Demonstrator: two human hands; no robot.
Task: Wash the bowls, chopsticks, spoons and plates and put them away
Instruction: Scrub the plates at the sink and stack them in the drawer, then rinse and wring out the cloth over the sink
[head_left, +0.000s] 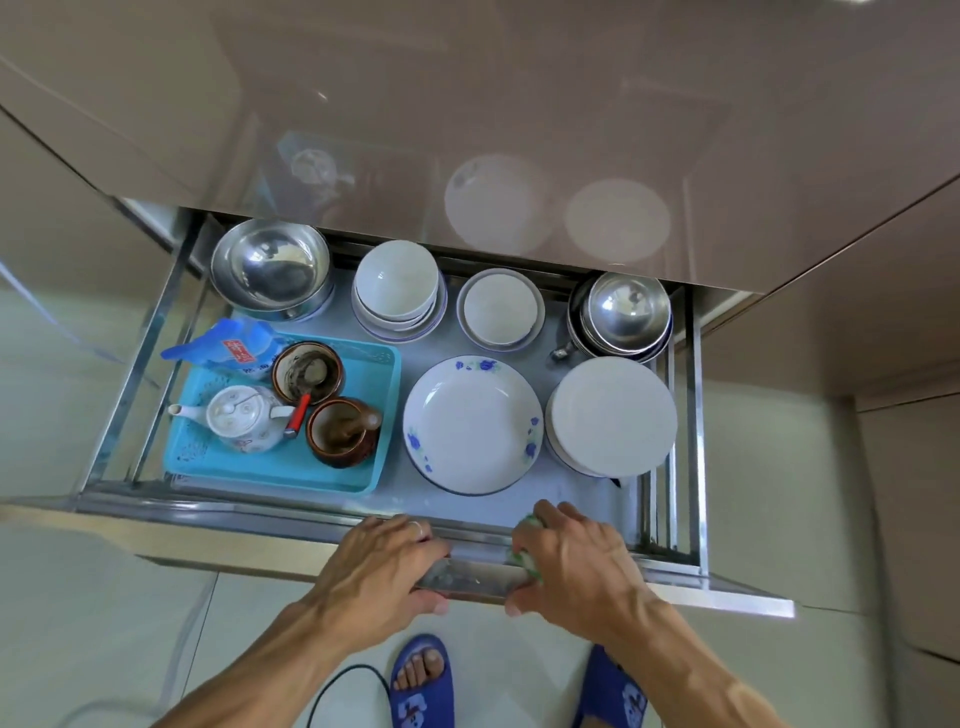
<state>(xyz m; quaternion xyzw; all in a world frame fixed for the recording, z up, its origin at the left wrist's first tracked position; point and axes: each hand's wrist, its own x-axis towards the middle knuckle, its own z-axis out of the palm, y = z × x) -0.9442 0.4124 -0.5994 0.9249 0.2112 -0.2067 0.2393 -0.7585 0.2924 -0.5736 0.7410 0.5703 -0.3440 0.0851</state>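
Hands grip the open drawer's front rail (467, 577): left hand (382, 564) curled over it, right hand (571, 561) also clutching a green cloth (527, 558). Plates (613, 415) and bowls (397, 283) sit stacked inside.

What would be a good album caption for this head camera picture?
Both hands, left and right, grip the front edge of an open drawer holding stacked bowls and plates.

Plates (611, 415) in drawer (693, 395), right of tray (387, 410)
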